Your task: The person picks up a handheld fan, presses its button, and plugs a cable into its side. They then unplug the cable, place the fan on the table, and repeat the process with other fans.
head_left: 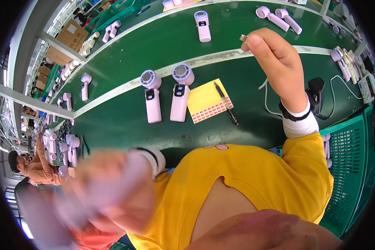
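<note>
My left hand (108, 183), smeared by motion at the lower left, is wrapped round a pale lavender handheld fan (121, 181), also blurred. Raised at the upper right, my right hand (275, 62) pinches a small metal-tipped piece (243, 38) between thumb and forefinger; its exact kind is too small to tell. Between the hands, one lilac handheld fan (153, 104) and a second lilac fan (179, 102) lie on the green bench with small displays lit. Beside them is a yellow sticker sheet (206, 98) with red marks, and a black pen (226, 103) rests across it.
A pale rail (125, 86) separates the near bench from a green belt carrying more fans (202, 26). At right stand a black device (316, 93), a white cable (333, 89), a control box (366, 88) and a green crate (346, 166). A co-worker (39, 166) is at far left.
</note>
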A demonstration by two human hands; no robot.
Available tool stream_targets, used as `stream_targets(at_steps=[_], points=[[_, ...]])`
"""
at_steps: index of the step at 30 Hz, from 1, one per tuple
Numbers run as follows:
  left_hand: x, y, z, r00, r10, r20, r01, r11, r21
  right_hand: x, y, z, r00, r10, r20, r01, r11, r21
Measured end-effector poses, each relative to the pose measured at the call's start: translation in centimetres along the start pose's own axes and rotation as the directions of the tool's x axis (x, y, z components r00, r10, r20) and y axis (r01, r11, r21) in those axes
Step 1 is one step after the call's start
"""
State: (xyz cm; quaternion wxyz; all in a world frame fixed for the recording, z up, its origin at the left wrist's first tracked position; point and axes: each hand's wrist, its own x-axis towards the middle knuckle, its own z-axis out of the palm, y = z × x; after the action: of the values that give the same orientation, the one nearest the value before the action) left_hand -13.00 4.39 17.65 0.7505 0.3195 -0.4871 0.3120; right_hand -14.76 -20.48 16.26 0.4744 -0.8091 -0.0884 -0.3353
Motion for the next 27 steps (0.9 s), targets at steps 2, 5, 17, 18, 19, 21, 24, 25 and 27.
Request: stream_targets(at_steps=[2, 5, 17, 18, 19, 21, 24, 25, 27], points=[[1.6, 0.3, -0.8, 0.904, -0.428, 0.023, 0.428, 0.901, -0.07, 0.0, 0.3, 0.4, 0.998, -0.037, -0.046, 0.037, 0.999, 0.001], [0.5, -1.0, -1.0, 0.894, -0.447, 0.028, 0.448, 0.894, -0.022, -0.1, 0.4, 0.1, 0.992, -0.081, -0.098, 0.083, 0.996, 0.012], [0.4, -34.0, -5.2, 0.25, -0.948, 0.195, 0.83, 0.314, 0.46, -1.0, -2.8, -4.0, 0.896, -0.133, -0.424, 0.176, 0.982, 0.064], [-0.7, -37.0, -5.5, 0.31, -0.946, 0.092, 0.677, 0.287, 0.678, -1.1, -3.0, -3.9, 0.882, -0.165, -0.441, 0.197, 0.98, 0.026], [-1.9, -39.7, -5.3, 0.379, -0.925, 0.013, 0.491, 0.213, 0.845, -1.2, -2.9, -4.0, 0.866, -0.193, -0.462, 0.206, 0.978, -0.023], [-2.4, -41.5, -4.7, 0.155, -0.983, 0.099, -0.083, 0.087, 0.993, -1.6, -3.0, -4.7, 0.862, -0.217, -0.458, 0.221, 0.974, -0.045], [-4.6, -43.7, -6.0, -0.001, -0.999, 0.04, -0.485, 0.035, 0.874, -2.0, -3.4, -4.8, 0.857, -0.235, -0.459, 0.238, 0.97, -0.054], [-4.3, -43.3, -5.7, -0.002, -0.999, 0.04, -0.483, 0.036, 0.875, -2.0, -3.4, -4.9, 0.864, -0.226, -0.45, 0.232, 0.972, -0.042], [-1.8, -40.7, -3.8, -0.031, -0.991, 0.134, -0.279, 0.137, 0.951, -2.2, -3.2, -5.3, 0.876, -0.186, -0.444, 0.203, 0.979, -0.008]])
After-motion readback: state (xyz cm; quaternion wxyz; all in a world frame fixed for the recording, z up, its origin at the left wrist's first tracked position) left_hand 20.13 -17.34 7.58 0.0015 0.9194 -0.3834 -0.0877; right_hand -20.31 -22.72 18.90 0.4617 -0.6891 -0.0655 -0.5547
